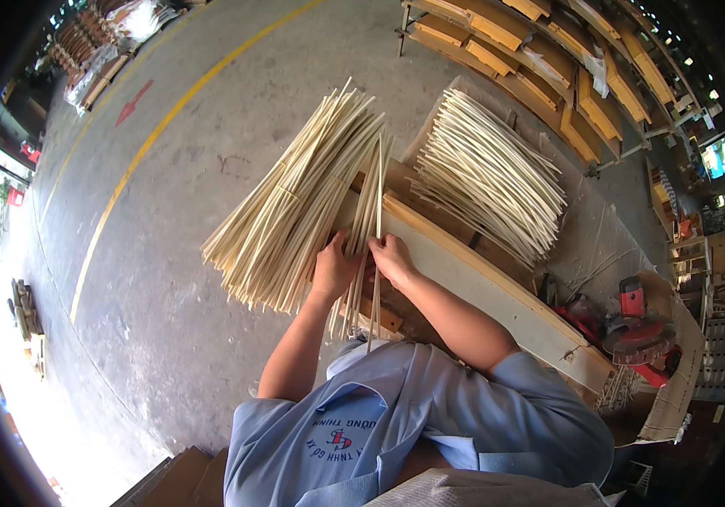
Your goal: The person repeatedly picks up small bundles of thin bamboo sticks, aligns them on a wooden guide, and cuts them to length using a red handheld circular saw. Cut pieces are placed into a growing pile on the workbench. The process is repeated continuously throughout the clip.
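My left hand [335, 267] is closed on a few thin pale sticks [364, 203] beside the big heap. Just to its right, my right hand [391, 257] pinches one long stick [380, 182] that stands slightly apart from the others. Left of my hands lie large bundles of the same sticks [282, 207], some with a tie around the middle, fanned at a slant. My fingertips are partly hidden behind the sticks and my own knuckles.
A second pile of sticks [493, 173] lies to the right, past a long wooden bench [481, 287]. At the bench's right end stands a red power saw [637, 329]. Racks of wooden parts [540, 59] are at the far right; a yellow line [139, 165] crosses the concrete floor.
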`<action>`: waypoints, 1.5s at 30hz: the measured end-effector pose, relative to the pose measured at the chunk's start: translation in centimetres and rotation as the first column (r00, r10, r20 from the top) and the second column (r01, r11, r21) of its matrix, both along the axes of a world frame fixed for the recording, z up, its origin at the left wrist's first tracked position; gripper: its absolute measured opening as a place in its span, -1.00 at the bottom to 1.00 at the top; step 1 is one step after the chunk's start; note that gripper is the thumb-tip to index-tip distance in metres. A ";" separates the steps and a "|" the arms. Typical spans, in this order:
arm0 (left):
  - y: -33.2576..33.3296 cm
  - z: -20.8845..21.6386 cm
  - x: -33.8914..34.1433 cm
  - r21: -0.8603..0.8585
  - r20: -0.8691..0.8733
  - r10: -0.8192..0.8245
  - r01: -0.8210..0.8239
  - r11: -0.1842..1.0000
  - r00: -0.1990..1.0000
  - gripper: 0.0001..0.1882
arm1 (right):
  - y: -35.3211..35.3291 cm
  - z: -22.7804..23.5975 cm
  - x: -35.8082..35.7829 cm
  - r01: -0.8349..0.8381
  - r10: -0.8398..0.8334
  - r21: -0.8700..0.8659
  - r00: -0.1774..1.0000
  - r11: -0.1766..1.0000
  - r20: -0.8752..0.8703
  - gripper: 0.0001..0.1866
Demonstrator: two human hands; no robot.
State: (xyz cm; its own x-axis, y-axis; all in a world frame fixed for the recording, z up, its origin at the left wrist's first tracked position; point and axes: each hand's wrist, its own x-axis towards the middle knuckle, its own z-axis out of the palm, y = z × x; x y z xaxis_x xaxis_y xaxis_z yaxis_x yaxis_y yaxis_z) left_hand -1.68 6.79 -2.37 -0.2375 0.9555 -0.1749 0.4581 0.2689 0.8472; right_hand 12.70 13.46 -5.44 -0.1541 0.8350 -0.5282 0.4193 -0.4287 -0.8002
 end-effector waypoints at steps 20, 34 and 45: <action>0.1 -1.0 -0.9 0.014 0.108 0.022 -0.024 1.000 0.994 -0.32 | 1.1 -1.0 0.4 -0.051 0.040 0.207 0.998 0.977 0.057 -0.60; 0.1 -0.9 -0.8 0.048 0.123 0.007 -0.013 0.999 0.992 -0.48 | 1.3 0.9 0.5 -0.020 -0.010 -0.104 0.961 0.994 -0.276 -0.74; 0.1 -1.3 -1.0 0.000 0.222 0.016 -0.017 1.000 0.975 -0.57 | 2.1 -0.2 -0.8 0.002 -0.029 -0.110 0.968 0.994 -0.248 -0.68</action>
State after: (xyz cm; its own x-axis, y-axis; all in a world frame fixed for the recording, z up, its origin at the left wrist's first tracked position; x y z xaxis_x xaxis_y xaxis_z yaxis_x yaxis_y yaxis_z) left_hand -2.70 6.90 -3.71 -0.2084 0.9523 -0.2231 0.2536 0.2729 0.9280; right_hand 11.88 15.55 -5.59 -0.2797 0.7783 -0.5621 0.2054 -0.5234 -0.8269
